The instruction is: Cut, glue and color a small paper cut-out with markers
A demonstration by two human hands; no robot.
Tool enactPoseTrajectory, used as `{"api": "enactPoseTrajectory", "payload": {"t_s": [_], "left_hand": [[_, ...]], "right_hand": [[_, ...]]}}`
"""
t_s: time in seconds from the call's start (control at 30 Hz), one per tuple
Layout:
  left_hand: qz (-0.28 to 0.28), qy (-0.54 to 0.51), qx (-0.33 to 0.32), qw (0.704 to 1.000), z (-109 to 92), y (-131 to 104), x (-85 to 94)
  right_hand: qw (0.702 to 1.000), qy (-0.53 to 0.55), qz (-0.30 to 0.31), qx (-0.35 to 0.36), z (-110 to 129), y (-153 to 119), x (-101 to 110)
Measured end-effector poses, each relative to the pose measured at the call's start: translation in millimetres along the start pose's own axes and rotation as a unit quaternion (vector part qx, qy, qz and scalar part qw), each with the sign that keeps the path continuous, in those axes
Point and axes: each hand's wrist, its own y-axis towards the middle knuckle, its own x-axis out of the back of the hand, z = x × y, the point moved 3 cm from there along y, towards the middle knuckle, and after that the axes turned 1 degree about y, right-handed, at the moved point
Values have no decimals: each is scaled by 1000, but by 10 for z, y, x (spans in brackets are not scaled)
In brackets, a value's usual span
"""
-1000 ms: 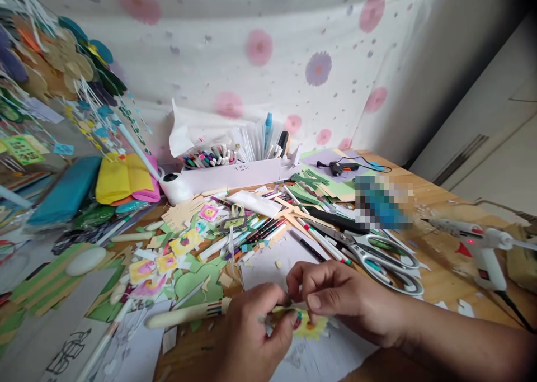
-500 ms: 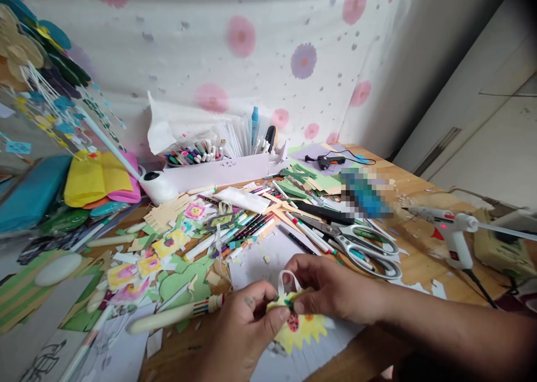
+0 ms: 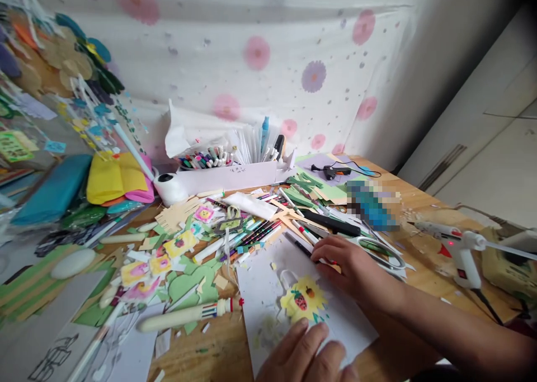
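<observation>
The yellow cutout (image 3: 305, 300) is lying on a white sheet (image 3: 260, 281) near the worktop's (image 3: 218, 345) near edge. The left hand (image 3: 310, 357), holding nothing, is spreading its fingers just beside the cutout's near side. The right hand (image 3: 356, 273) is reaching over pens beside the scissors (image 3: 384, 251); whether it is grasping one, I cannot tell.

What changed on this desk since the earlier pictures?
Both hands let go of the yellow cutout, which now lies on the white paper. The right hand moved up to the pens; the left hand drew back to the cutout's near edge. The white glue gun stayed put.
</observation>
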Motion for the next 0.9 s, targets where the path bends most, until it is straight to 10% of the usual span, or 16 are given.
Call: {"api": "enactPoseTrajectory", "payload": {"t_s": [0.13, 0.53, 0.9], "left_hand": [[153, 75, -78, 982, -32, -189, -122], [100, 115, 18, 988, 28, -400, -123], [36, 157, 180, 970, -23, -768, -466]], "right_hand": [[998, -14, 31, 58, 118, 125, -49], [950, -88, 186, 233, 1287, 879, -781], [976, -191, 79, 74, 361, 1356, -332]]}}
